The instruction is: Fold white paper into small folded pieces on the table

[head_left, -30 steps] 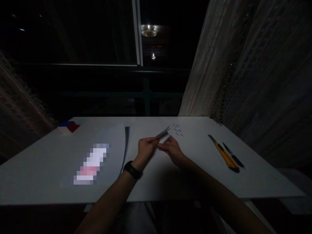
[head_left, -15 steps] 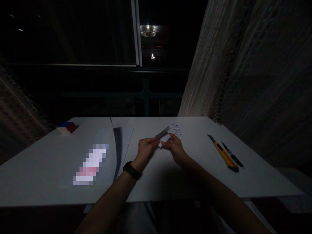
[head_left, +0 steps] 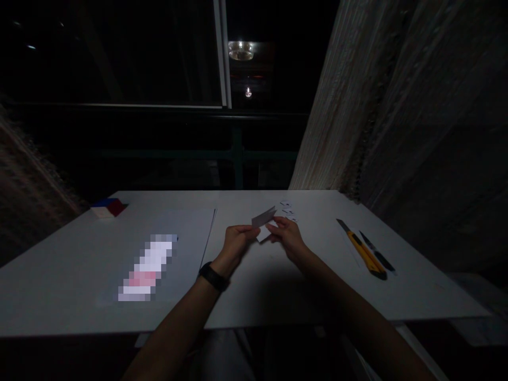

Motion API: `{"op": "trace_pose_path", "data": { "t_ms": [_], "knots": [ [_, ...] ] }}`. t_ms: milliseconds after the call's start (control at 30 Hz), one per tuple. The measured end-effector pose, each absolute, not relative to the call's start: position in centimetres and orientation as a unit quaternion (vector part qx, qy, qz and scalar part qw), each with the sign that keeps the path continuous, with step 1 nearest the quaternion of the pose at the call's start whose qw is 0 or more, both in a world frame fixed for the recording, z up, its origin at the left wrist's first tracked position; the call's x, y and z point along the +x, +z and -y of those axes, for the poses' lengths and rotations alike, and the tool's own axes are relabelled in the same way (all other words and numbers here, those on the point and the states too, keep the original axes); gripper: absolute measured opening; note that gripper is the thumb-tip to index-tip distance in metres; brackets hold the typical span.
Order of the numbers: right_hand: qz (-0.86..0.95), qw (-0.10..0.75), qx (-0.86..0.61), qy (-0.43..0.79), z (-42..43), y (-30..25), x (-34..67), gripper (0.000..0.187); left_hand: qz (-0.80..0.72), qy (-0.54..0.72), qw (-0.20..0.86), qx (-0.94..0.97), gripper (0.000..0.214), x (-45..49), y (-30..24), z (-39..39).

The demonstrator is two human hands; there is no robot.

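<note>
A small folded piece of white paper (head_left: 263, 218) is held up over the middle of the table, its upper flap tilted away and its lower part facing me. My left hand (head_left: 238, 241) pinches its left side, with a dark band on the wrist. On the right side, my right hand (head_left: 289, 236) grips the paper between thumb and fingers. Just beyond my right hand lie several small paper pieces with dark marks (head_left: 288, 211). Shadow hides the finer folds.
A yellow box cutter (head_left: 367, 256) with its blade out and a black pen-like tool (head_left: 379, 254) lie on the right of the white table (head_left: 317, 296). To the left are paper sheets (head_left: 190, 238), a bright pixelated patch (head_left: 146, 270) and a coloured cube (head_left: 107, 208). Curtains (head_left: 321, 106) hang behind.
The lifted edge of the paper sheets on the left has dropped flat. Between my hands the folded paper has tilted slightly, showing more of its flap. Both hands have barely moved.
</note>
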State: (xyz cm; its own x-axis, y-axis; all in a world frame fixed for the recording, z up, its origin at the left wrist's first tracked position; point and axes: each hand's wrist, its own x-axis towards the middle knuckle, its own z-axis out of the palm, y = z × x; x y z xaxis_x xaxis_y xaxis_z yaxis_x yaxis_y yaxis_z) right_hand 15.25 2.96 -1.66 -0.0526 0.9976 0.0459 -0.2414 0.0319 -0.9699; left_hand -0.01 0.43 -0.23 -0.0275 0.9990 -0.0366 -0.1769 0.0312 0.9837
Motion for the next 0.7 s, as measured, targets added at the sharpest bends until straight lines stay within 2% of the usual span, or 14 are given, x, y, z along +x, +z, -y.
{"op": "trace_pose_path", "data": {
  "t_ms": [200,433,700],
  "knots": [
    [0.455,0.558,-0.414,0.557,-2.68,-1.17,15.27,0.043,-0.458,0.535,0.562,0.433,0.028,-0.12,-0.63,-0.72],
    [0.453,0.557,-0.419,0.556,-2.55,-1.2,15.18,0.033,-0.46,0.541,0.55,0.439,0.023,-0.04,-0.56,-0.68],
    [0.457,0.546,-0.41,0.57,-2.36,-1.18,14.75,0.03,-0.463,0.548,0.512,0.472,0.021,0.44,-0.37,-0.39]
  ]
}}
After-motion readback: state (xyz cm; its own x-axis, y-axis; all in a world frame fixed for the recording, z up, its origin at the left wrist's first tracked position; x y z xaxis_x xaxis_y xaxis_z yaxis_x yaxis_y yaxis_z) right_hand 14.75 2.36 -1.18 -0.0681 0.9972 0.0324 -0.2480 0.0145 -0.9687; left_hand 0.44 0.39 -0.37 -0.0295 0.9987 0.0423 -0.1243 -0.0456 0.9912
